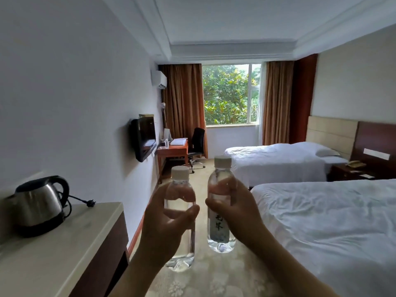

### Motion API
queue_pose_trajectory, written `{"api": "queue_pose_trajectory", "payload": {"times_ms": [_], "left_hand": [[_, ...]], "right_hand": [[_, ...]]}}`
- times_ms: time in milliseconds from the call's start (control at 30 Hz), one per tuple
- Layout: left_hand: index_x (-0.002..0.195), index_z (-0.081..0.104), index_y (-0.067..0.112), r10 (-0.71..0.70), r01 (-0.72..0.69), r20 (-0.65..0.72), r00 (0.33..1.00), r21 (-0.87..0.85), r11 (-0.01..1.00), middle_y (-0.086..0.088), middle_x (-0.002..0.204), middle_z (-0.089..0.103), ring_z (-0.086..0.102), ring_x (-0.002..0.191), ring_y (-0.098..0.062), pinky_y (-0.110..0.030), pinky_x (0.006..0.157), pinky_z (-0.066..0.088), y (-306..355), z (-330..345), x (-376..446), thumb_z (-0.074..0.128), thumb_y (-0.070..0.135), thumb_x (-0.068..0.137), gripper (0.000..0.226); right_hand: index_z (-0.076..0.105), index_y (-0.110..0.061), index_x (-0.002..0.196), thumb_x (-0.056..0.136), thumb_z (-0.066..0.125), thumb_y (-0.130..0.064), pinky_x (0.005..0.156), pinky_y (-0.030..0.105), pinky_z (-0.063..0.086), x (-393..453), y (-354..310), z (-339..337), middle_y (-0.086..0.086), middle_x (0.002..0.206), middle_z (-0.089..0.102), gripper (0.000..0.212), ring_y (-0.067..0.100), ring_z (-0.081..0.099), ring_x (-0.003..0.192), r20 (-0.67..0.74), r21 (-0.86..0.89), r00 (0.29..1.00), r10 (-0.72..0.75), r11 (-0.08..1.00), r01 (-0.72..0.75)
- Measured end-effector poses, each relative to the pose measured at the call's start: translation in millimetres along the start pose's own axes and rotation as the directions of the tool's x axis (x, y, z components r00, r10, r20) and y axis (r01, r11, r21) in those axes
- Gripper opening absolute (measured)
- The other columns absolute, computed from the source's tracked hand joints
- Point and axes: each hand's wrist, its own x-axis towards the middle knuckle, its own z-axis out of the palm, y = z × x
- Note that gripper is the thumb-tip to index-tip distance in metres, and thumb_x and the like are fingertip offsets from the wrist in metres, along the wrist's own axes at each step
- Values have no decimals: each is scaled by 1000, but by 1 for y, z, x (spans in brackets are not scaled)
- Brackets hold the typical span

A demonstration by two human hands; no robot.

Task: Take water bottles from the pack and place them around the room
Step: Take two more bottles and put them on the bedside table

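Two clear water bottles with white caps are held upright in front of me, side by side and apart. My left hand (162, 224) grips the left bottle (181, 249) around its upper body, thumb across the front. My right hand (233, 209) grips the right bottle (219, 230), which bears a label with dark characters and sits a little higher. A third small bottle (166, 143) stands on the far desk. The pack is not in view.
A steel kettle (40, 205) with its cord sits on a pale counter (64, 249) at left. Two white beds, the near bed (334, 228) and the far bed (278, 159), fill the right. A carpeted aisle (214, 275) leads to the desk (172, 150), office chair (196, 144) and window. A wall TV (143, 139) juts out at left; a nightstand (351, 171) stands between the beds.
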Motion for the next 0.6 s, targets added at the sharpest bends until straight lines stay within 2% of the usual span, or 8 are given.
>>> {"api": "queue_pose_trajectory", "payload": {"times_ms": [67,133,267,333,400,467,500,600], "left_hand": [[96,64,22,-22,22,-8,1000,14,1000,4,94,68,72,81,-23,-20,53,56,-24,4,37,73,30,66,33],[92,65,31,-36,36,-16,999,28,999,6,93,69,72,82,-20,-20,54,56,-52,7,74,74,32,65,29],[81,63,50,-34,35,-64,997,17,999,3,96,68,71,80,-24,-22,53,57,-120,13,151,74,32,62,28],[83,63,48,-18,19,-64,998,18,1000,6,96,67,70,80,-23,-22,53,57,-160,17,192,73,34,61,28],[87,62,39,5,-5,-60,998,5,1000,10,89,68,70,80,-19,-20,52,56,-199,24,238,73,34,62,28],[86,60,35,27,-29,-47,999,-31,999,17,89,68,69,84,-8,-16,50,54,-234,32,288,72,32,63,26],[83,61,36,39,-41,-38,999,-59,997,20,90,67,68,85,-5,-15,49,53,-248,37,313,72,30,64,24],[80,62,53,71,-73,-21,997,-93,993,22,93,67,68,87,-6,-16,49,54,-283,57,381,73,28,65,31]], "right_hand": [[59,-21,94,57,67,-60,78,36,60,44,16,9,-3,91,68,54,13,68,85,19,3,1000,-6,1000,6],[59,-21,93,58,68,-58,76,30,59,83,36,21,-6,89,68,51,13,68,85,38,13,999,-19,1000,19],[59,-19,92,64,75,-36,69,18,57,160,91,53,-9,89,68,36,10,68,86,83,62,996,-32,998,27],[59,-19,95,65,75,-31,69,11,53,199,121,70,-15,91,68,36,6,68,90,102,70,994,-34,997,27],[60,-20,97,66,76,-30,67,8,51,242,148,88,-20,91,69,37,1,67,91,114,67,993,-24,998,17],[59,-23,97,67,79,-33,66,11,52,290,173,103,-20,91,69,37,1,67,92,99,53,995,-11,999,6],[58,-25,97,64,79,-41,68,13,53,314,183,108,-19,92,69,42,2,68,92,86,39,996,-10,999,6],[57,-27,102,54,71,-61,81,24,57,381,211,112,-13,96,69,60,7,68,94,35,-3,999,11,1000,-11]]}}
